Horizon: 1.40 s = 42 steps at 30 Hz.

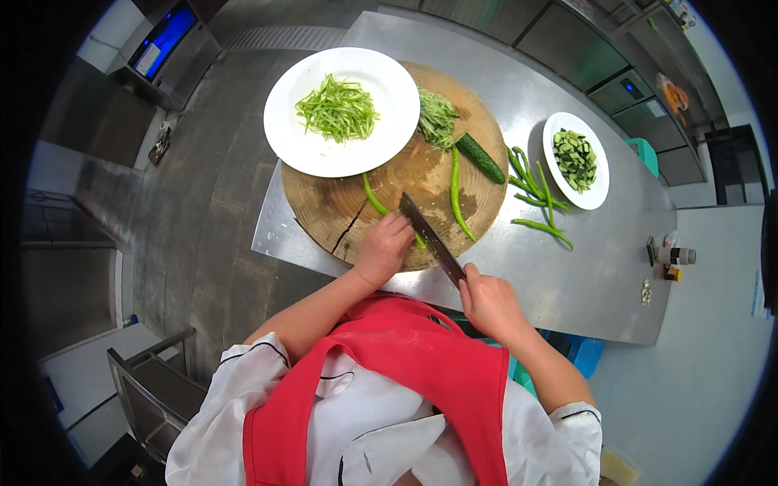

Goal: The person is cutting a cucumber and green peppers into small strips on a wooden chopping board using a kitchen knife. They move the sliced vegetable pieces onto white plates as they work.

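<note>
My right hand (489,299) grips the handle of a kitchen cleaver (430,238), its blade resting across a long green chili pepper (373,195) on the round wooden chopping block (322,212). With bent fingers, my left hand (385,246) presses the pepper down beside the blade. Another green pepper (455,191) lies to the right on the block, near a piece of cucumber (480,158) and a pile of shredded cucumber (436,118). A white plate (285,136) with thin green shreds (338,109) overlaps the block's upper left.
On the steel table (608,261), several green peppers (535,182) lie right of the block, beside a white plate (600,193) of diced cucumber (574,159). Small bottles (676,256) stand at the far right edge. A metal cart (152,389) is at the lower left.
</note>
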Each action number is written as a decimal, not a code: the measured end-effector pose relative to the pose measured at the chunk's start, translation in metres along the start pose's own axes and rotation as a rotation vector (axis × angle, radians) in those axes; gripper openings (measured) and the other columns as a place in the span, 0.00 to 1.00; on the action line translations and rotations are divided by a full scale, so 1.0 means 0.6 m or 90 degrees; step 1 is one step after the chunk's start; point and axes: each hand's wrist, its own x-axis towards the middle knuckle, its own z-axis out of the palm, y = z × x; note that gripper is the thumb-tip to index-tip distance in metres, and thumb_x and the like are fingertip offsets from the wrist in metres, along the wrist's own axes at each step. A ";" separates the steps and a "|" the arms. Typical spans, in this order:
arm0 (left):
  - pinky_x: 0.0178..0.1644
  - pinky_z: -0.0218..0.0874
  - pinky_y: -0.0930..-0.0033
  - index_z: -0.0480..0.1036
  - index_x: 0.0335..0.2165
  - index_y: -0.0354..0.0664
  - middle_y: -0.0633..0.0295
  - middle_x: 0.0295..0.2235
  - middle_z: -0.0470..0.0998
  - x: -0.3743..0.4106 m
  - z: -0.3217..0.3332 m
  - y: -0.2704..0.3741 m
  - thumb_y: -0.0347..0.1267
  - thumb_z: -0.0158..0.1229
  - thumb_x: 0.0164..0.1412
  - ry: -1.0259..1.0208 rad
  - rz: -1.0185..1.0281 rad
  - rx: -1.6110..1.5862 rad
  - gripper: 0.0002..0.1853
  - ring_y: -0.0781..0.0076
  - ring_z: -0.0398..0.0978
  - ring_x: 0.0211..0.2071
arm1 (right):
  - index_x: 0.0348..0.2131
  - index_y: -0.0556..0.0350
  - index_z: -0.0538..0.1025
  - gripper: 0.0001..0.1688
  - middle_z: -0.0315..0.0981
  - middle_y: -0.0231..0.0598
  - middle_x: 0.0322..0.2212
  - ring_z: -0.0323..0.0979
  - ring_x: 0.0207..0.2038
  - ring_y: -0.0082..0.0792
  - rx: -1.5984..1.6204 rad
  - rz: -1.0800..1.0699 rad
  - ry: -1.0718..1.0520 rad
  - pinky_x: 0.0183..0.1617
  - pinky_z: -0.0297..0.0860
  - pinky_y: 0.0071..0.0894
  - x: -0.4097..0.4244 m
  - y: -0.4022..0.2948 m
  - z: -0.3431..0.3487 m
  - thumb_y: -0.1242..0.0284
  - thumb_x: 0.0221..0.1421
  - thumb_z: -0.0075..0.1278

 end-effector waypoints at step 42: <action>0.42 0.67 0.57 0.72 0.29 0.35 0.54 0.34 0.74 0.004 -0.004 0.000 0.22 0.61 0.52 -0.019 -0.010 -0.032 0.05 0.50 0.73 0.39 | 0.40 0.66 0.72 0.15 0.76 0.63 0.24 0.75 0.31 0.66 0.201 0.057 0.025 0.36 0.70 0.61 0.054 0.037 0.032 0.69 0.62 0.48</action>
